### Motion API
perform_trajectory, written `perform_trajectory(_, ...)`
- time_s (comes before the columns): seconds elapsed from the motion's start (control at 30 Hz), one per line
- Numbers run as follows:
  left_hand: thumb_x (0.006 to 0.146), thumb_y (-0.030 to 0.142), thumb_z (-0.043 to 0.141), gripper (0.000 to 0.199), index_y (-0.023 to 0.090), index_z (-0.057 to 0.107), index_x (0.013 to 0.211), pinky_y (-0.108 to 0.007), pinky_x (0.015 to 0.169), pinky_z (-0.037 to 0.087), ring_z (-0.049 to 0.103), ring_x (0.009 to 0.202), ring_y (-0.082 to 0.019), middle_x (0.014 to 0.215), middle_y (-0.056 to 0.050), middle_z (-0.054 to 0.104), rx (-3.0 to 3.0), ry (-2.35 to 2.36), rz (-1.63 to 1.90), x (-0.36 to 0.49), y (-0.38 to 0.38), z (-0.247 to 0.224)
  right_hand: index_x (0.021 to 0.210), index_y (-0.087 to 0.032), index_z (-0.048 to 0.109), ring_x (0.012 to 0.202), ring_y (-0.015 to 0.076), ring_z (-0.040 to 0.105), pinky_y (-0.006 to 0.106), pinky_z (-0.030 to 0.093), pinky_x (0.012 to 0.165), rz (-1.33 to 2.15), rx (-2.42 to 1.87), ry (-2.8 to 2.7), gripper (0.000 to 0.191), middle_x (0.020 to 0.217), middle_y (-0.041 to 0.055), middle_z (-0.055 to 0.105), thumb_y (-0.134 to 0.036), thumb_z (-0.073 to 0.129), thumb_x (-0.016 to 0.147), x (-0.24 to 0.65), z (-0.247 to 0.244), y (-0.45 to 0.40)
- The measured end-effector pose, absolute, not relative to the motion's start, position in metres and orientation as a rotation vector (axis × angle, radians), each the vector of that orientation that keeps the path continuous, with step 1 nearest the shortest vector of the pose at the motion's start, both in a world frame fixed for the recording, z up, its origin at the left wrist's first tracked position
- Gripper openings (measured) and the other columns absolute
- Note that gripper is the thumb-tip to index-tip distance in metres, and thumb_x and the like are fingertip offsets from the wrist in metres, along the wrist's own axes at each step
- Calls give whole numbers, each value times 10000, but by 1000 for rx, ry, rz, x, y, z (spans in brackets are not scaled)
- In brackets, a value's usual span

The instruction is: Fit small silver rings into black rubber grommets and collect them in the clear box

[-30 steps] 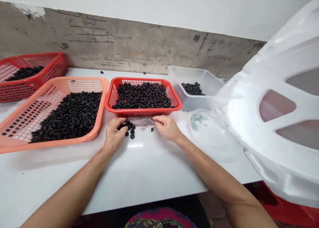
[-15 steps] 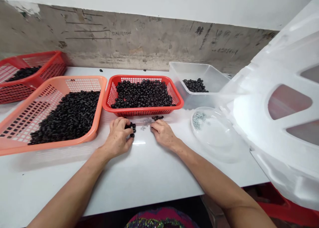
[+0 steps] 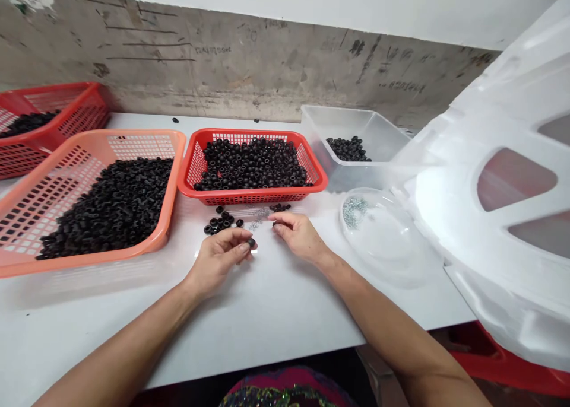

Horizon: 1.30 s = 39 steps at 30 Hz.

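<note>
Between thumb and fingertips, my left hand (image 3: pixel 222 254) pinches a small round black part (image 3: pixel 252 242), held just above the white table. My right hand (image 3: pixel 296 235) is closed in a pinch a little to the right, with something small and dark barely showing at its fingertips; its kind is hidden. Behind my left hand lies a loose pile of black ring-shaped parts (image 3: pixel 218 222). Tiny silvery metal pieces (image 3: pixel 258 220) are scattered between the hands. A few small dark pieces (image 3: pixel 279 207) lie just beyond my right fingers.
A red basket (image 3: pixel 253 194) of black rings stands behind the hands. To its left are an orange basket (image 3: pixel 176 205) of small black pieces and another red basket (image 3: pixel 84 113). On the right are a clear bin (image 3: pixel 356 178), a clear lid (image 3: pixel 387 241) with metal bits, and a large white plastic piece (image 3: pixel 445 199).
My left hand has picked up a round black part from the pile and moved right, towards my right hand. The pile now shows uncovered. My right hand has barely moved.
</note>
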<state>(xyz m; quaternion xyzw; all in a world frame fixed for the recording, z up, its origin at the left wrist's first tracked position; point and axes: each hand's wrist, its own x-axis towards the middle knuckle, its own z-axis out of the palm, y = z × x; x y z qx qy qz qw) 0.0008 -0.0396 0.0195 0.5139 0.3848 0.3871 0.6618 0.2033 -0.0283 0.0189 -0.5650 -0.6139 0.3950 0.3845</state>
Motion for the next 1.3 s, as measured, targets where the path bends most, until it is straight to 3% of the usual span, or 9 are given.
perform_trajectory(0.13,757,225,648,276,120,577,1002,-224,530,392,599,608,-120,782,-90,687,803,805,782,4,-41,25,831,-161,636,608,105,501,243,410,586,1050,-1426,-1608,121,678,-17,587,-154,556,742,203,26,-33)
perform_trajectory(0.27,758,194,641,231,107,568,959,-219,529,397,636,646,-148,804,-126,696,690,790,731,4,-38,28,856,-169,670,607,103,514,243,429,579,1211,-1302,-1577,158,691,-9,599,-167,544,761,200,35,-40)
perform_trajectory(0.4,749,188,642,219,111,559,936,-213,505,385,655,662,-177,787,-133,697,693,801,728,6,-38,25,860,-186,696,660,111,557,265,471,626,1187,-1229,-1603,186,810,19,639,-141,549,756,192,37,-47)
perform_trajectory(0.6,755,211,634,184,117,573,901,-222,496,383,648,623,-167,727,-100,688,772,793,735,10,-42,23,821,-189,680,709,130,595,272,489,653,1112,-1282,-1680,160,780,17,647,-123,547,761,183,34,-55)
perform_trajectory(0.97,786,248,592,189,127,543,923,-252,523,430,657,647,-178,749,-88,689,916,806,745,11,-44,16,761,-157,594,645,126,607,264,469,624,1364,-1278,-1540,58,677,8,652,-147,537,767,181,35,-52)
perform_trajectory(1.07,783,246,589,188,130,540,922,-251,514,426,654,631,-174,768,-95,695,911,844,750,10,-44,16,780,-170,620,615,116,559,252,447,594,1163,-1350,-1640,95,675,-6,621,-145,529,768,188,39,-49)
perform_trajectory(1.2,745,242,608,244,124,561,953,-249,500,418,639,603,-164,743,-89,692,876,948,820,9,-41,19,887,-195,667,768,154,559,299,461,710,634,-1389,-1834,267,834,42,608,-79,446,793,205,28,-39)
perform_trajectory(1.3,714,231,611,266,117,576,952,-246,494,417,641,609,-168,727,-85,685,829,1035,912,8,-36,20,886,-186,675,801,187,531,331,457,728,335,-1417,-2057,309,849,77,574,-43,415,798,212,10,-31)
